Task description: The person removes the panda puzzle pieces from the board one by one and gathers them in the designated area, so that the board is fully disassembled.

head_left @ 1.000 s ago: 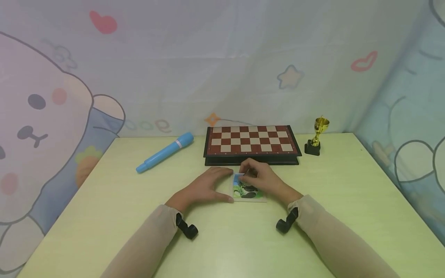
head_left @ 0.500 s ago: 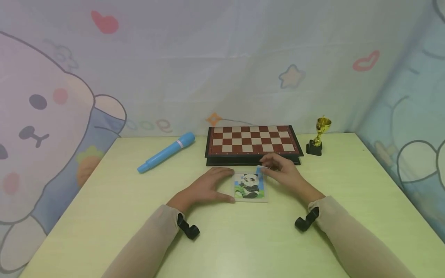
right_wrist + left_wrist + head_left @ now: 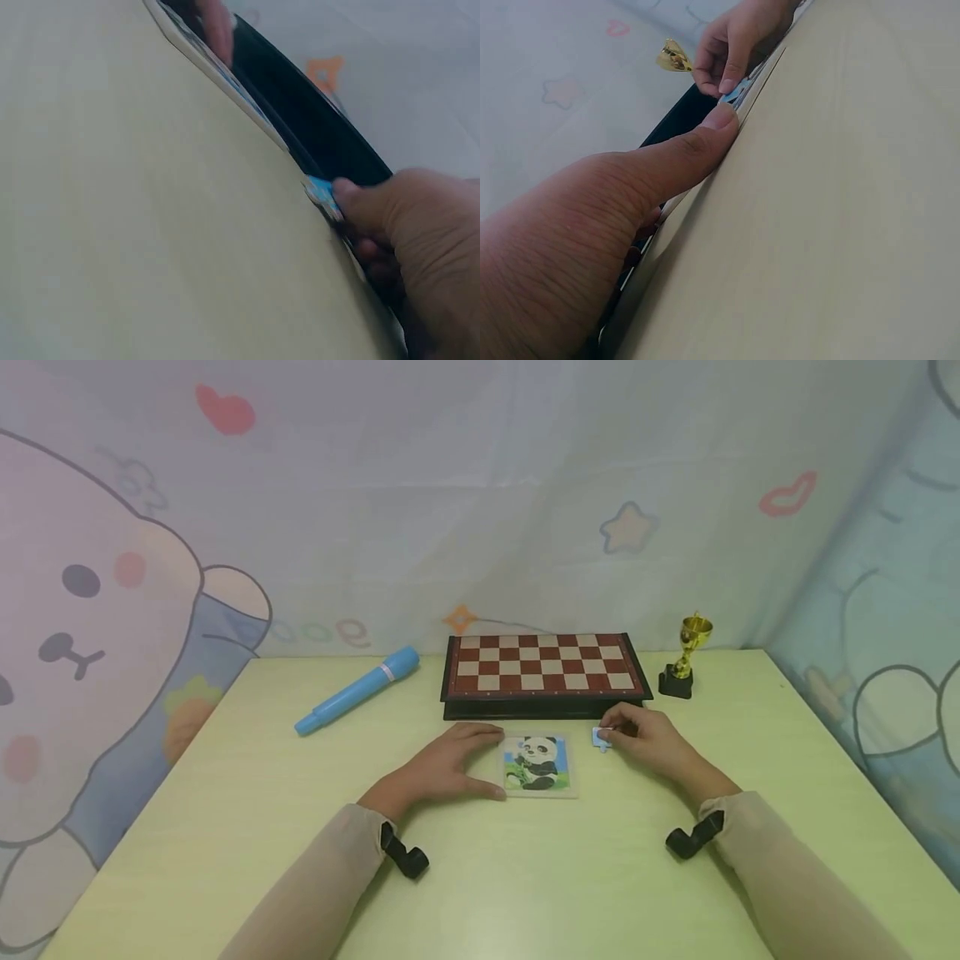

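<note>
A square panda jigsaw puzzle (image 3: 542, 768) in a pale wooden frame lies flat on the table. A pale patch shows at the picture's upper left. My left hand (image 3: 442, 766) rests at the frame's left side, thumb by the near corner and fingers by the far one, extended and spread. To the right of the frame, my right hand (image 3: 651, 745) pinches a small blue puzzle piece (image 3: 602, 737) between thumb and fingers, low over the table. In the right wrist view, the thumb presses on the blue face of the piece (image 3: 321, 190).
Just behind the puzzle stands a checkered chessboard box (image 3: 546, 706). A gold trophy cup (image 3: 684, 656) on a black base is to its right. On the left lies a blue, thick pen-shaped tube (image 3: 356, 691). A printed curtain (image 3: 390, 510) hangs behind the table (image 3: 247, 827).
My right hand has lifted from over the puzzle and moved right, carrying the blue puzzle piece away from the frame. The panda picture is uncovered. My left hand stays in place.
</note>
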